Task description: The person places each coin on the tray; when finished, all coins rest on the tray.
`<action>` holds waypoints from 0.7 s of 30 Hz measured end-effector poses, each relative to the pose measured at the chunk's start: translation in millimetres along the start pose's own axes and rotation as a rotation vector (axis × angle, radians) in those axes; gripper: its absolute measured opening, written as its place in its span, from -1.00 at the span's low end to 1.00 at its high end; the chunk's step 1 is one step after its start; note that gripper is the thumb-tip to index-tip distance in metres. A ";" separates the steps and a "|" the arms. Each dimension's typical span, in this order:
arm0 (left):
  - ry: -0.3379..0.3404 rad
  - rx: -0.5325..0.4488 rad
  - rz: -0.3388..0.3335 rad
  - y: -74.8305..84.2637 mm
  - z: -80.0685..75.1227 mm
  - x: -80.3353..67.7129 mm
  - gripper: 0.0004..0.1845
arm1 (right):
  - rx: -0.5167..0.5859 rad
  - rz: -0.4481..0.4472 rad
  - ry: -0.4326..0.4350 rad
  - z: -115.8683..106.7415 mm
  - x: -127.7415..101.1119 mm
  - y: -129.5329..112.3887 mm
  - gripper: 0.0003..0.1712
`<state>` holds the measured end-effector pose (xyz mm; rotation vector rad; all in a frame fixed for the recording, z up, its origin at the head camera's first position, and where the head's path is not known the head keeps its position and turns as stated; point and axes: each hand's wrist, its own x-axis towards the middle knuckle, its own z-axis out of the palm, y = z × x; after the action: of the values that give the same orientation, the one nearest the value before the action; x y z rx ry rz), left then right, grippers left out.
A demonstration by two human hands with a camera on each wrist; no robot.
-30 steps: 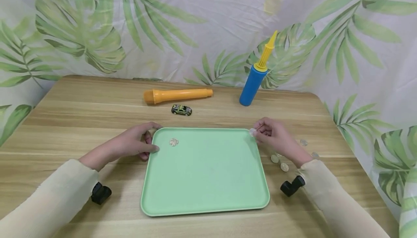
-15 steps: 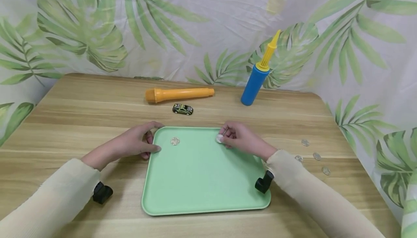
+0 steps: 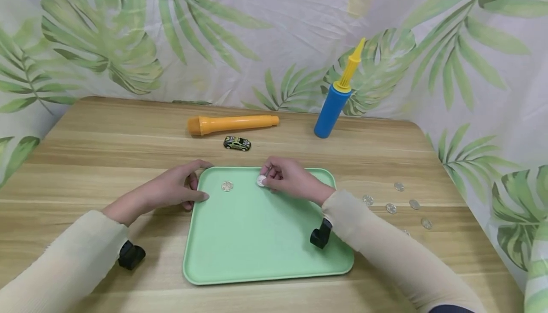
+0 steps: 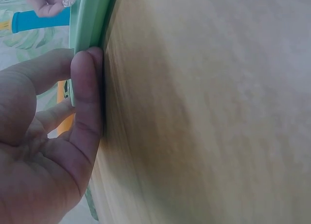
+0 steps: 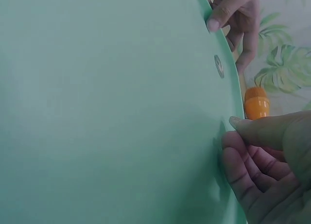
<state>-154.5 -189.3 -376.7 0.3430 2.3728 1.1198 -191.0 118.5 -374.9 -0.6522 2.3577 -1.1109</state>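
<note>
My right hand (image 3: 288, 179) pinches a silver coin (image 3: 260, 180) between thumb and fingertips over the far part of the green tray (image 3: 265, 237). In the right wrist view that pinched coin (image 5: 235, 120) shows only its edge past the thumb. A second coin (image 3: 227, 186) lies flat in the tray near its far left corner. My left hand (image 3: 177, 188) holds the tray's left side near that corner, its thumb on the rim and its other fingers against the outside. In the left wrist view, fingers of the left hand (image 4: 53, 131) are bent against the tray wall (image 4: 92, 25).
Several loose coins (image 3: 391, 208) lie on the wooden table (image 3: 128, 161) right of the tray, one partly behind the right sleeve. Beyond the tray are a toy car (image 3: 237, 143), an orange toy microphone (image 3: 233, 124) and an upright blue and yellow hand pump (image 3: 332, 111).
My right hand has carried the coin leftward from the tray's far right corner to over its far middle. Loose coins formerly behind the right arm now show. My left hand stays on the tray.
</note>
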 end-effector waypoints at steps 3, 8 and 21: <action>0.005 0.015 -0.002 0.3 -0.3 1.8 -0.17 | -0.032 -0.014 -0.020 3.9 6.1 -7.0 -0.85; 0.005 0.004 0.001 -0.9 0.4 2.2 -0.17 | -0.056 -0.040 -0.049 10.9 14.2 -13.3 -0.87; 0.010 -0.003 -0.002 0.1 0.4 0.8 -0.19 | -0.164 -0.039 -0.009 21.7 19.0 -21.2 -0.87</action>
<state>-154.9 -188.6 -377.0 0.3347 2.3790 1.1265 -188.7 82.8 -374.2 -0.7615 2.4558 -0.9347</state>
